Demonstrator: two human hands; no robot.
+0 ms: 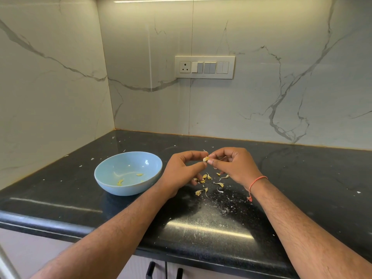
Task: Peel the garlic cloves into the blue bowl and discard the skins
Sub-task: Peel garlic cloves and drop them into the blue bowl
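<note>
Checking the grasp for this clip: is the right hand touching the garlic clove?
Touching. The head view shows the right hand pinching the garlic clove between thumb and forefinger, no gap visible.

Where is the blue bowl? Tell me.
In the head view, the blue bowl sits on the black counter, just left of the left hand and near the wall corner.
</note>
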